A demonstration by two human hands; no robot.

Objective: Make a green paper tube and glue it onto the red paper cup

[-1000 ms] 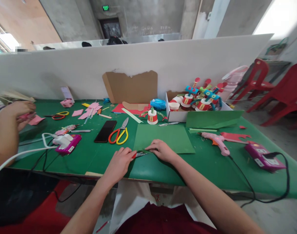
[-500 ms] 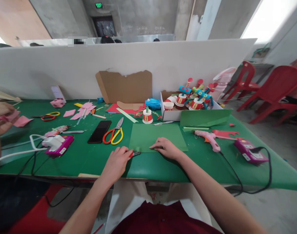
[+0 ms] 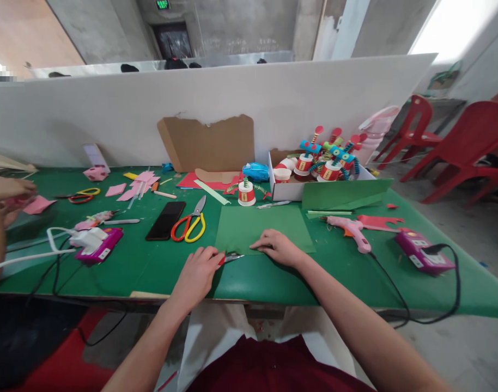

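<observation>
Cutter, clasped in left hand, extends further rightward than before, right hand pressing green paper.

Left fingers holding blade, green paper

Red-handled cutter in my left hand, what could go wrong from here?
The red-handled cutter in the left hand points toward the fingers of the right hand, so a slip might nick them.
The right hand touches the green sheet near its front edge, so the far side could swing.
The pink glue gun's cord hangs over the table edge; a snag might drag it.
</observation>
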